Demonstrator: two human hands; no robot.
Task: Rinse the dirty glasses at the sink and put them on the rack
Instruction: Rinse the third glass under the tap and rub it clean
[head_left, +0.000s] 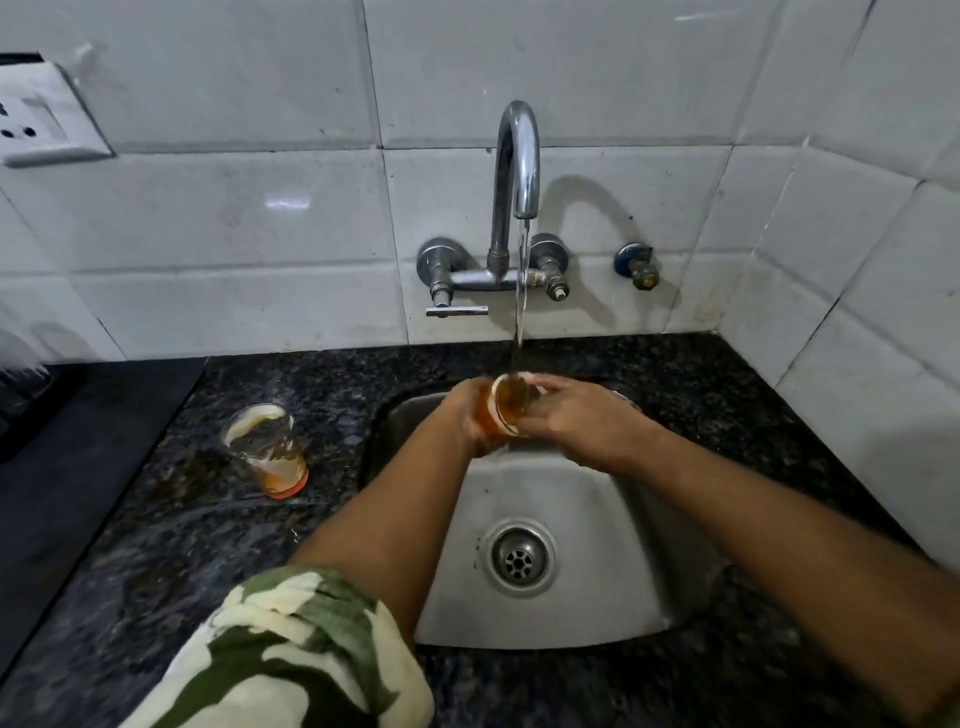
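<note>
Rinsing one glass (506, 410) under the tap (517, 161), both hands' fingers clamped on it, the person leaves another glass (267, 449) dirty, none visibly racked.

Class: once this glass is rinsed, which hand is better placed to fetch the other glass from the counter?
Left. The second glass stands on the counter on the left hand's side; the right hand would cross over.

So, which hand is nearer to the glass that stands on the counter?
Left. The left hand is over the sink, on the side nearer the counter glass; the right hand is beyond it, farther right.
</note>
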